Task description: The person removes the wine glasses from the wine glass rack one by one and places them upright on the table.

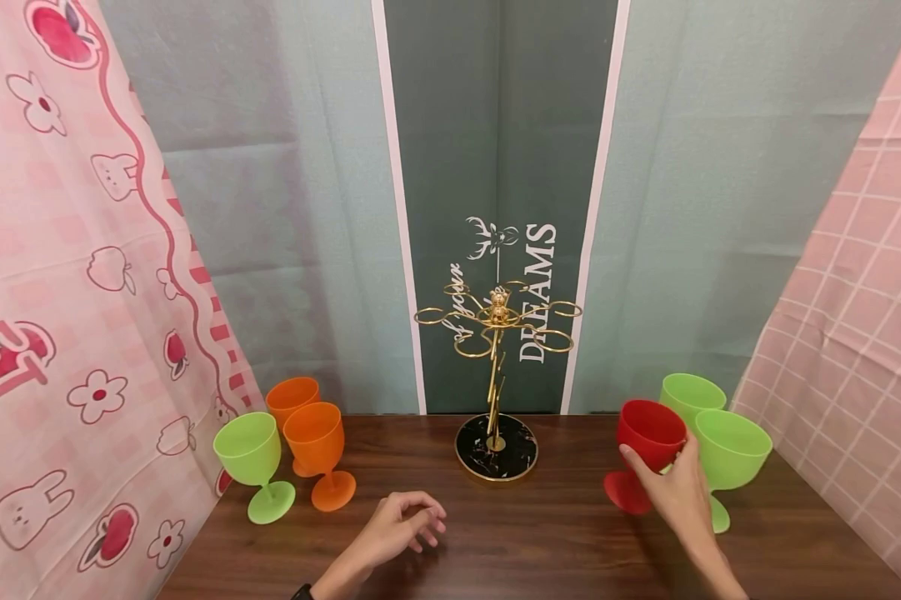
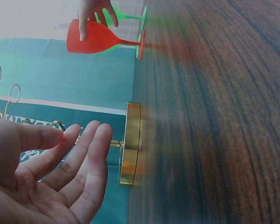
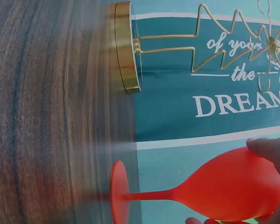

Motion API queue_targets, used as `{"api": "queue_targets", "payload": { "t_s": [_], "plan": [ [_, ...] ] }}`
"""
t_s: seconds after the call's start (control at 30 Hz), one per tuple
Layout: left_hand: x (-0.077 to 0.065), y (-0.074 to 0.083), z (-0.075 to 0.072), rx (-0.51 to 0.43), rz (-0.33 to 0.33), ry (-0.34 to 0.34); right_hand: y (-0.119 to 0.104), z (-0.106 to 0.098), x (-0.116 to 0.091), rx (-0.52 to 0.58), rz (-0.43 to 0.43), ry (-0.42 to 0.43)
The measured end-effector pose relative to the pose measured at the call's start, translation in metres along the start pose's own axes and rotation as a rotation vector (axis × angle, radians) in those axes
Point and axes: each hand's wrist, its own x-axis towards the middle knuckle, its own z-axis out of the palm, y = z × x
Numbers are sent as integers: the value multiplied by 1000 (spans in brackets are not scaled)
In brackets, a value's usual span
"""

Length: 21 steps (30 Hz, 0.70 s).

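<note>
A red plastic goblet (image 1: 651, 429) stands upright at the right of the table, its bowl gripped by my right hand (image 1: 675, 492), thumb on the near left side and fingers around the far right. Its foot is close over the tabletop, seen edge-on in the right wrist view beside the stem of the goblet (image 3: 151, 195). My left hand (image 1: 399, 527) hovers over the front middle of the table, holding nothing, fingers loosely bent. Between the hands, farther back, a gold wire glass rack (image 1: 498, 312) with several bare loops rises from a round black marbled base (image 1: 480, 454).
Two green goblets (image 1: 733, 450) stand just right of the red one, partly behind my right hand. On the left are a green goblet (image 1: 247, 450) and two orange goblets (image 1: 315, 437). Printed curtains (image 1: 330, 208) hang behind the wooden table (image 1: 540, 542) and along both sides.
</note>
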Motion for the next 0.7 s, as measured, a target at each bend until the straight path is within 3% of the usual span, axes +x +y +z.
{"api": "queue_targets", "payload": {
  "t_s": [0.13,0.43,0.53,0.7],
  "plan": [
    [0,0,-1,1,-3,-1,2,0,-1,-40,5,20],
    [1,-1,-2,2,2,0,11,-2,-2,-217,-78,37],
    [0,-1,-1,-4,6,1,13,-7,-1,-304,-73,-36],
    [1,-2,1,-4,5,4,17,-18,4,-474,-14,-268]
  ]
}}
